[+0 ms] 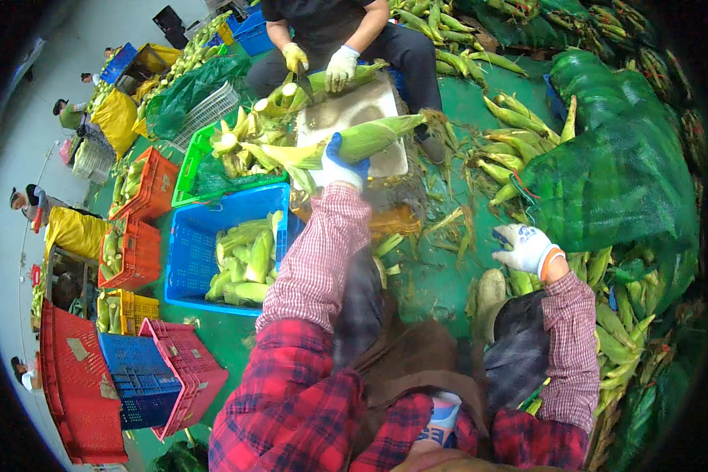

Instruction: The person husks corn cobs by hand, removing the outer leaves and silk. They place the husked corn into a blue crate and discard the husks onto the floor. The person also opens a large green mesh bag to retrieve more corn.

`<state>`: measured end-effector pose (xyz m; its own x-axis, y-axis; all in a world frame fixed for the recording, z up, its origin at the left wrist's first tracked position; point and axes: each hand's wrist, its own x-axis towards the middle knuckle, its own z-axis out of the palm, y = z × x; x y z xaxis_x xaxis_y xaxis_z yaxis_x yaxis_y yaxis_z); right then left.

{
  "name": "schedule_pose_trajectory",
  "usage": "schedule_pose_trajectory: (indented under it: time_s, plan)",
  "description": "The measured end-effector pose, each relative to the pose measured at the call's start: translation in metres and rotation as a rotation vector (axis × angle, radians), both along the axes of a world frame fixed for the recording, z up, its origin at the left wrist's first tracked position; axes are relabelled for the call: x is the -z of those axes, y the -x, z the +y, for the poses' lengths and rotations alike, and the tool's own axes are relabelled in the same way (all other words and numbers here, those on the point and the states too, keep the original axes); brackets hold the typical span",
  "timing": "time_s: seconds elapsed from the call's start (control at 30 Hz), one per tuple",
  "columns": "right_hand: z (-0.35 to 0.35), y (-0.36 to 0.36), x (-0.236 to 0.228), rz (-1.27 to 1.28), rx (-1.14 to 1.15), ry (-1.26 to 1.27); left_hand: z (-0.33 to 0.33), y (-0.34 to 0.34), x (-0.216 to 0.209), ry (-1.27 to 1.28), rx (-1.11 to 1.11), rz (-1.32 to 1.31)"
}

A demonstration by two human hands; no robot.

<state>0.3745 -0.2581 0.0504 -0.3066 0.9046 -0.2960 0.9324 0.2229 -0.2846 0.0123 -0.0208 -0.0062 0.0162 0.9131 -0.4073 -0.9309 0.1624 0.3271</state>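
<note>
Corn ear (381, 138), long and still wrapped in pale green husk, is grasped about its middle by the person's left hand (344, 166), gloved in white and blue, and from above it overlaps the near part of a white board (387, 164); whether it touches the board I cannot tell. The right hand (525, 248) is released, fingers spread and holding nothing, near the lower edge of a green mesh bag (606, 193). Blue print (529, 234) marks the back of its glove, and bold lettering runs over a white and blue item (442, 417) at the person's chest. A tan patch (77, 348) on the red crate (79, 401) is too small to read.

Left of the ear, the rims of a green crate (187, 169) and a blue crate (182, 256) come close to the left forearm, the blue one partly filled with corn. Between that forearm and the right hand, green floor (429, 275) gives sideways room, edged by husk scraps (448, 224). Beyond the board's far side, a co-worker's gloved hands (340, 69) hold a knife (304, 82) and steady another ear (363, 76)
</note>
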Motion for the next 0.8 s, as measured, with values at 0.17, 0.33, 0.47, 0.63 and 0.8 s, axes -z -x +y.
schedule_pose_trajectory:
  time_s: [0.17,0.33,0.47,0.63,0.8]
  plan:
    - [-0.037,-0.006,-0.033,0.441,0.32,-0.366,0.003,-0.003,-0.003,0.054,-0.031,0.012]
    - [-0.117,-0.054,-0.033,1.168,0.723,-0.555,0.027,0.012,0.035,-0.213,0.153,0.252]
    - [-0.208,-0.091,0.003,1.24,1.066,-0.622,0.046,0.026,0.053,-0.384,0.271,0.554]
    - [-0.316,-0.128,0.107,1.265,1.453,-0.636,0.058,0.024,0.059,-0.152,0.374,0.698]
    - [-0.334,-0.136,0.196,1.592,1.75,-0.534,0.096,0.046,0.055,0.052,0.27,0.339]
